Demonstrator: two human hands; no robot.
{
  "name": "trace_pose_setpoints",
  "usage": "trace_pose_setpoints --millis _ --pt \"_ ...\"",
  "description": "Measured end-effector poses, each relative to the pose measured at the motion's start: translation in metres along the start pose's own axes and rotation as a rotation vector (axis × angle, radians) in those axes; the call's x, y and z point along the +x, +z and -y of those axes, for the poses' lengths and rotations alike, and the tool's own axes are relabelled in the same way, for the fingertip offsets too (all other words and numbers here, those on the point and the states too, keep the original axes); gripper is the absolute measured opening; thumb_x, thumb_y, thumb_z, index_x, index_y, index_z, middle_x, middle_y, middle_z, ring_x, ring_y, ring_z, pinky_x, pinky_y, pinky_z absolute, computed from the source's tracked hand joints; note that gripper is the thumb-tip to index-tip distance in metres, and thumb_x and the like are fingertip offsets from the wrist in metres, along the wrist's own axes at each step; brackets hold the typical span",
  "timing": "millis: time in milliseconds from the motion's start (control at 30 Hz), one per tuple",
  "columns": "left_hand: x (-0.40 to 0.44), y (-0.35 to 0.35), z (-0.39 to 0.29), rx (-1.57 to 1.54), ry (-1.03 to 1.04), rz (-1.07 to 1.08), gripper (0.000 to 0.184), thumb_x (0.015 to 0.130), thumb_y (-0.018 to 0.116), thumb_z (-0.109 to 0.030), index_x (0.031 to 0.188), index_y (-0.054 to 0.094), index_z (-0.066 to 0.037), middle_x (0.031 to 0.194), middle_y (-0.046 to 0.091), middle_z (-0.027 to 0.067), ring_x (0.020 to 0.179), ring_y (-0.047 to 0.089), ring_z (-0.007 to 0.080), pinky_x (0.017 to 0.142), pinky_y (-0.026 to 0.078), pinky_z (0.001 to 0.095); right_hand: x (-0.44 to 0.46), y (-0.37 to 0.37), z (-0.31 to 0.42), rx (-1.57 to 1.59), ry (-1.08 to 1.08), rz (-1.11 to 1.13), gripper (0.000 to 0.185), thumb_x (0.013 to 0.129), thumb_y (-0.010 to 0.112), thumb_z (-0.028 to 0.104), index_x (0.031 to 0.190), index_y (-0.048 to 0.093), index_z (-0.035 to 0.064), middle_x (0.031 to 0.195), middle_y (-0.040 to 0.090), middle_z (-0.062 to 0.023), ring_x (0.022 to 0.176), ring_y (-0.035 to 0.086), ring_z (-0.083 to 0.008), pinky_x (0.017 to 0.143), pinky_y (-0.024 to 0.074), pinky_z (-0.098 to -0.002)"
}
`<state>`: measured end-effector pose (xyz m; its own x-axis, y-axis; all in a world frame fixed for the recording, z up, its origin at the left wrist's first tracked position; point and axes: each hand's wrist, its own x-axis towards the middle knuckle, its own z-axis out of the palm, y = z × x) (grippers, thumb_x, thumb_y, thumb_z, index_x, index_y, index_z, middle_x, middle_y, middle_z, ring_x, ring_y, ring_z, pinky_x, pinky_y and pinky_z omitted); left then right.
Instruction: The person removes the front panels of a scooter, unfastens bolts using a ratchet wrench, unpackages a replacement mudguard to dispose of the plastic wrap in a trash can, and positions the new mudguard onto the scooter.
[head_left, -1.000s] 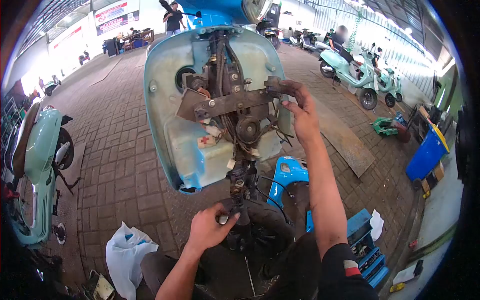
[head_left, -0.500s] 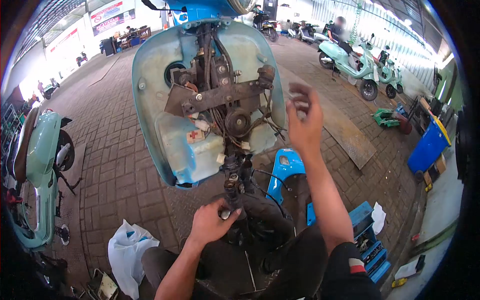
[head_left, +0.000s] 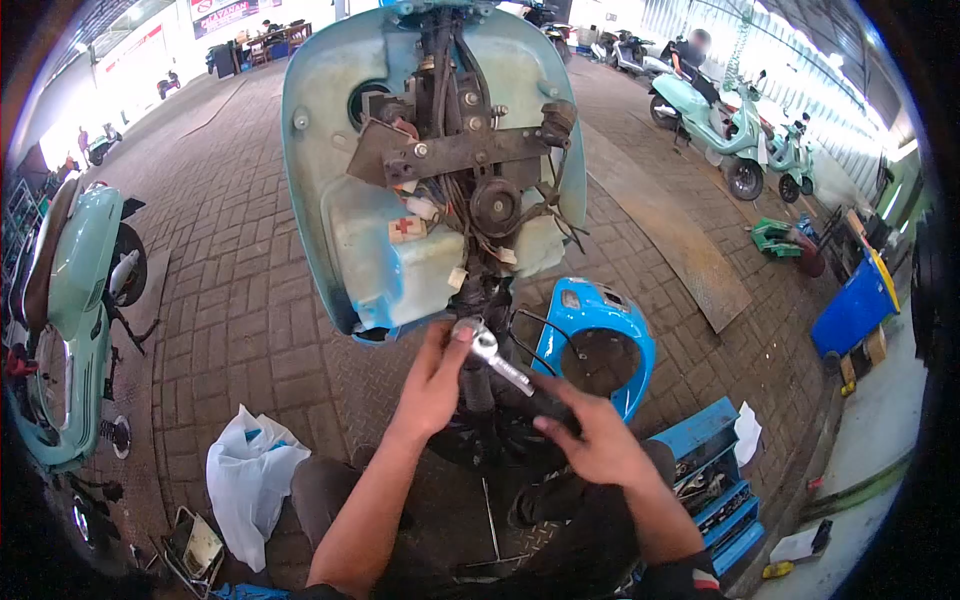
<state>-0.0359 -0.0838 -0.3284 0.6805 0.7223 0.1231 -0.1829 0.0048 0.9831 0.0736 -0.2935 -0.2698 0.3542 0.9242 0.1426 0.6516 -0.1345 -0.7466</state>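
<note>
A silver ratchet wrench (head_left: 505,368) slants across the lower middle of the head view, over the scooter's dark steering column. My right hand (head_left: 590,428) is closed round its dark handle. At the ratchet's head, my left hand (head_left: 437,378) has its thumb and fingers pressed together; a socket there is partly hidden. Above both hands stands the scooter's pale front shield (head_left: 350,260), with a rusty metal bracket (head_left: 460,158), a round horn (head_left: 495,206) and loose wires with white connectors on it.
A blue body panel (head_left: 630,345) lies on the floor right of the column. An open blue toolbox (head_left: 725,490) stands at lower right, a white bag (head_left: 250,480) at lower left. Mint scooters are parked on both sides; a person (head_left: 692,65) is at upper right.
My right hand has come down from the bracket's right end and now holds the ratchet handle. My left hand has risen slightly, to the ratchet's head. The view has shifted.
</note>
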Motion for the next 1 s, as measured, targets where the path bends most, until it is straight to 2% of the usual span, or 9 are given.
trace_pose_setpoints --millis 33,100,133,233,467,533,767,933,1000 --pt "0.005 -0.002 0.009 -0.003 0.009 -0.001 0.039 0.108 0.056 -0.039 0.122 0.064 -0.004 0.116 0.064 0.0102 0.11 0.06 0.0241 0.103 0.044 0.0375 0.006 -0.009 0.005 -0.022 0.04 -0.034 0.05 0.098 0.068 0.012 0.144 0.053 0.0017 0.125 0.066 -0.0304 0.118 0.064 -0.048 0.097 0.0521 -0.0478" --pt "0.009 -0.006 0.02 0.4 0.274 -0.061 0.034 0.106 0.057 -0.032 0.125 0.065 -0.004 0.119 0.064 0.0153 0.117 0.057 0.0316 0.109 0.039 0.0428 0.018 -0.024 0.015 -0.04 0.137 -0.027 0.049 0.097 0.069 0.011 0.143 0.056 0.0009 0.132 0.066 -0.0259 0.124 0.064 -0.0431 0.104 0.0484 -0.0421" --pt "0.007 -0.007 0.006 0.528 0.294 -0.062 0.034 0.1 0.065 -0.026 0.126 0.065 -0.005 0.121 0.063 0.0172 0.122 0.055 0.0367 0.111 0.039 0.0464 0.024 -0.033 0.021 -0.102 0.115 -0.047 0.049 0.097 0.069 0.011 0.144 0.056 0.0013 0.131 0.066 -0.026 0.123 0.064 -0.043 0.104 0.0484 -0.0421" --pt "0.013 -0.006 0.014 0.613 0.232 -0.046 0.035 0.096 0.069 -0.017 0.13 0.067 -0.005 0.125 0.063 0.0198 0.122 0.058 0.0358 0.108 0.043 0.0427 0.04 -0.043 0.015 -0.173 0.019 -0.111 0.046 0.096 0.067 0.009 0.14 0.057 -0.0002 0.116 0.067 -0.0318 0.11 0.064 -0.0505 0.093 0.0513 -0.0484" --pt "0.03 -0.002 0.045 0.432 0.155 -0.136 0.042 0.087 0.078 -0.014 0.127 0.067 -0.005 0.118 0.066 0.0185 0.114 0.062 0.036 0.103 0.047 0.0457 0.061 -0.04 0.003 -0.317 -0.028 0.002 0.045 0.098 0.066 0.014 0.139 0.058 -0.0009 0.114 0.066 -0.0324 0.112 0.061 -0.05 0.095 0.0475 -0.0523" --pt "0.03 -0.004 0.044 0.491 0.177 -0.103 0.042 0.088 0.079 -0.011 0.126 0.066 0.0 0.121 0.068 0.0188 0.109 0.07 0.03 0.096 0.053 0.0402 0.064 -0.043 0.011 -0.357 -0.045 0.034 0.044 0.099 0.064 0.017 0.14 0.058 0.0 0.107 0.068 -0.0322 0.105 0.063 -0.0513 0.089 0.0495 -0.054" --pt "0.031 -0.001 0.042 0.535 0.199 -0.118 0.037 0.087 0.081 -0.014 0.118 0.07 0.002 0.114 0.07 0.0181 0.105 0.07 0.03 0.094 0.054 0.0403 0.074 -0.051 0.041 -0.611 0.003 0.141 0.034 0.1 0.059 0.02 0.129 0.063 0.0019 0.09 0.071 -0.0287 0.086 0.067 -0.0519 0.077 0.0537 -0.0574" --pt "0.033 0.001 0.043 0.465 0.148 -0.157 0.033 0.083 0.083 -0.016 0.112 0.072 -0.004 0.11 0.07 0.0166 0.108 0.066 0.0344 0.098 0.05 0.0453 0.07 -0.027 0.067 -0.912 0.014 0.069 0.034 0.091 0.059 0.012 0.119 0.065 -0.0053 0.08 0.07 -0.0277 0.073 0.072 -0.0438 0.063 0.0578 -0.0525" --pt "0.032 0.004 0.038 0.449 0.147 -0.153 0.034 0.082 0.083 -0.015 0.112 0.071 -0.002 0.109 0.07 0.0166 0.107 0.067 0.0338 0.098 0.05 0.045 0.07 -0.012 0.066 -0.951 -0.013 0.027 0.041 0.088 0.061 0.012 0.126 0.064 -0.0049 0.08 0.069 -0.0272 0.07 0.071 -0.0419 0.061 0.057 -0.0511"
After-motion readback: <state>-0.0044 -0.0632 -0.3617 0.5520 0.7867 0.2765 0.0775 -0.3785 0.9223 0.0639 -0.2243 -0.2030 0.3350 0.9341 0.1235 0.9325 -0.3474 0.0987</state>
